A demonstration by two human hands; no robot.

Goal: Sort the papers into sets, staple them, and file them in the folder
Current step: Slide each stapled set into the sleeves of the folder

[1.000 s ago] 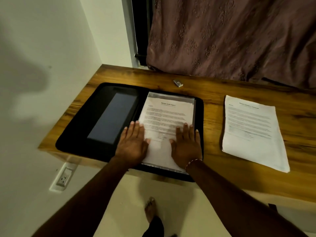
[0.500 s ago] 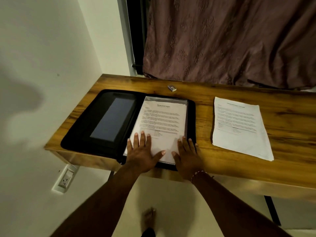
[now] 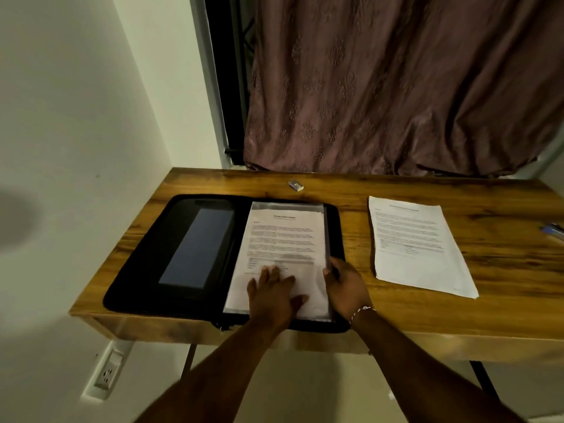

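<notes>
A dull pink curtain (image 3: 396, 87) hung behind the wooden surface (image 3: 503, 300), on whose left part a black folder (image 3: 137, 270) lay spread open. Its spread ran side to side, and each half ran lengthwise from the near edge toward the curtain. The left half showed a grey panel. On the right half lay a printed set of papers (image 3: 283, 236), white, with a bold heading, blocks of text and a small table low on the page. It lay inside a clear sleeve (image 3: 326, 227) in portrait, heading end pointing toward the curtain. A second set (image 3: 418, 248) lay well apart to the right on bare wood, heading also at the far end and near corner skewed rightward. The left hand (image 3: 271, 296) lay flat on the lower part of the filed page, fingers straight and slightly spread, pressing down and holding nothing. The right hand (image 3: 346, 285), a beaded band at its wrist, sat at the sleeve's right edge, fingers bent and thumb on top, pinching that edge (how far they reached under was hidden). A small box (image 3: 296, 185) sat near the far edge beyond the folder, and a blue object (image 3: 553, 231), cut off by the frame, lay at the far right.
</notes>
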